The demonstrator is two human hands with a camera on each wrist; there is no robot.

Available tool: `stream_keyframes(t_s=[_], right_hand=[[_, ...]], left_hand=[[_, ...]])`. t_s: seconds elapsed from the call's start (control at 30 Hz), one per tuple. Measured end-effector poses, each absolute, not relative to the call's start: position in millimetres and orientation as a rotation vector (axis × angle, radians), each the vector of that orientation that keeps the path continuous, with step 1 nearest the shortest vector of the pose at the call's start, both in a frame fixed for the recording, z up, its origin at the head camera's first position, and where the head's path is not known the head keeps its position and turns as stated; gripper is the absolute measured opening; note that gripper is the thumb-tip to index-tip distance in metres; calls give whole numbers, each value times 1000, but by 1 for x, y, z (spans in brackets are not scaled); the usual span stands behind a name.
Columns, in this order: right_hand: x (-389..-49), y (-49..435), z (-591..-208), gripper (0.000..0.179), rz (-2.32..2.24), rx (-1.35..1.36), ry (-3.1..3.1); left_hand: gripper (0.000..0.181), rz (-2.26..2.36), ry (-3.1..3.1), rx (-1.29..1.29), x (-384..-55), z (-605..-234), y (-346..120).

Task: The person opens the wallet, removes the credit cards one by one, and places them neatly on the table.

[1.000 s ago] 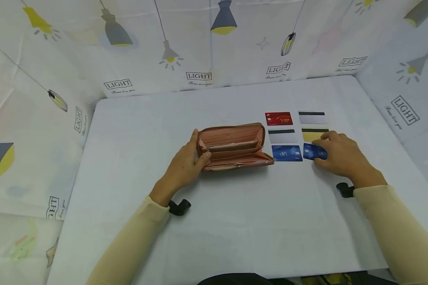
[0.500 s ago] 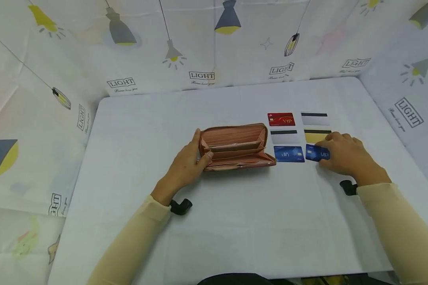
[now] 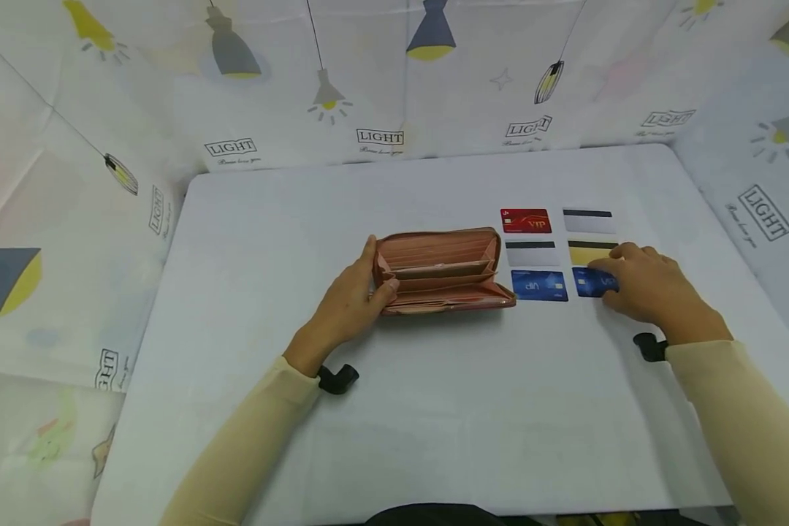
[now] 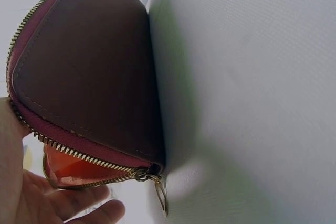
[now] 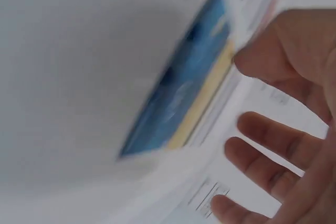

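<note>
An unzipped brown zip-around wallet [image 3: 437, 241] stands partly spread on the white table. My left hand [image 3: 348, 299] grips its left end, with the thumb inside the opening. In the left wrist view, the wallet's dark outer cover [image 4: 89, 72] and a zipper pull [image 4: 160, 196] show beside the fingers. My right hand [image 3: 657, 288] is over the right end of a blue card [image 3: 592, 282], hiding part of it. In the right wrist view, the blue card [image 5: 181, 77] lies flat and blurred, and the fingers [image 5: 262, 166] are spread apart, with nothing visibly held.
Beside the wallet lie a red VIP card [image 3: 526, 220], a white striped card [image 3: 531, 254] and another blue card [image 3: 539, 286]. A second white striped card [image 3: 588, 221] and a yellow card [image 3: 588, 253] make up the right column. Lamp-printed cloth [image 3: 381, 80] walls the table [image 3: 401, 431].
The head view has shifted slightly, so everything sits a little further right. The blue card under my right hand has turned a little straighter. My left hand keeps its grip on the wallet.
</note>
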State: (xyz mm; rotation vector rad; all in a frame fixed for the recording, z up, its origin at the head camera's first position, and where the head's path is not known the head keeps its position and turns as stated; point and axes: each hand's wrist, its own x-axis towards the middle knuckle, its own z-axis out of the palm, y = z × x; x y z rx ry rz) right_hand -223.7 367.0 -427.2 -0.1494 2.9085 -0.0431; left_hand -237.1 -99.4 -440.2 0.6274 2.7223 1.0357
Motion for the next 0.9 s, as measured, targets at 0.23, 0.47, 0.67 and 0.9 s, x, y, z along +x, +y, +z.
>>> stream_keyframes(t_s=[0.23,0.47,0.67,0.9], right_hand=[[-218,295,-396,29,-444,-463,3132],[-219,211,-386,16,-612,-1034,3057],[-221,181,-393,12,-584,-1220,2914],[-224,165,-389,17,-452,-1281,2876]], left_hand=[[86,1021,2717,623,-239,-442,-98],[85,1049,2725,627,-238,-443,-97],[86,1035,2736,634,-238,-447,-95],[85,1072,2750,646,-237,-450,-94]])
